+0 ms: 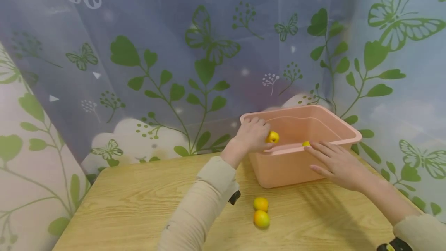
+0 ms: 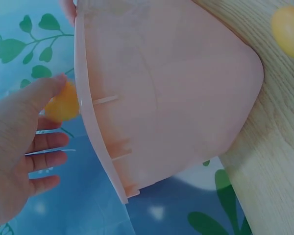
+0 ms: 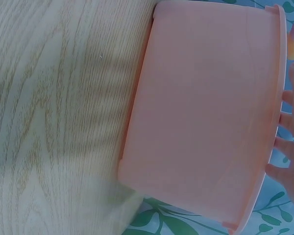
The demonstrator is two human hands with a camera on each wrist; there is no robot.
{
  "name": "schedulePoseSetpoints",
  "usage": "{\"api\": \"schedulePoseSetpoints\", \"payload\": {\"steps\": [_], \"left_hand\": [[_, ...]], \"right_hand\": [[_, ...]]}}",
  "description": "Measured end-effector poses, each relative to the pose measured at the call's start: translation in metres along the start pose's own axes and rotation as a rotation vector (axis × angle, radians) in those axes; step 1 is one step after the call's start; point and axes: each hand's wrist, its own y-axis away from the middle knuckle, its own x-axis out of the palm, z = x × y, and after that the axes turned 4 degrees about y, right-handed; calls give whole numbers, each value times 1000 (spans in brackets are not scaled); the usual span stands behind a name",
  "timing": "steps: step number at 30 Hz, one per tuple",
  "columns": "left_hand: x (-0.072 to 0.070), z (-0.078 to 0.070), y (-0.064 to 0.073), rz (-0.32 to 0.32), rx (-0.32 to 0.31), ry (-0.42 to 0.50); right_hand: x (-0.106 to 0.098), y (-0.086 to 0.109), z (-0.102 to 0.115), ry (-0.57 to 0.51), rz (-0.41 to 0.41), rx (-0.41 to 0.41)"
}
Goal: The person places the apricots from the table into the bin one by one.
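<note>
My left hand (image 1: pixel 253 134) is over the near left corner of a pink plastic bin (image 1: pixel 289 169). It pinches a small round yellow fruit (image 1: pixel 273 137) between thumb and index finger. In the left wrist view, that fruit (image 2: pixel 64 103) is level with the bin's rim, and the other fingers extend loosely. My right hand (image 1: pixel 336 164) lies across the near rim toward the right, its fingers spread and mostly straight. Just past its fingertips shows a bit of another yellow fruit (image 1: pixel 306 143), partly hidden by the hand and rim.
Two yellow-orange fruits, one (image 1: pixel 261 203) behind the other (image 1: pixel 261 219), lie on the wooden table (image 1: pixel 132 204) in front of the bin. A curtain (image 1: pixel 156 69) printed with leaves and butterflies hangs close behind the table and along its right side.
</note>
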Motion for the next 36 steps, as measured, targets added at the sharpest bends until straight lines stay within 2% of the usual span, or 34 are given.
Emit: {"api": "schedulePoseSetpoints", "payload": {"steps": [7, 14, 24, 31, 36], "left_hand": [[-3, 4, 8, -1, 3, -6], [1, 13, 33, -57, 33, 16], [27, 25, 75, -137, 86, -5], [50, 26, 96, -107, 120, 37], [67, 21, 107, -112, 155, -1]], "right_hand": [[1, 1, 0, -3, -4, -1], [1, 1, 1, -7, 23, 17], [3, 1, 0, -19, -6, 15], [4, 2, 1, -16, -25, 6], [5, 1, 1, -13, -35, 3]]}}
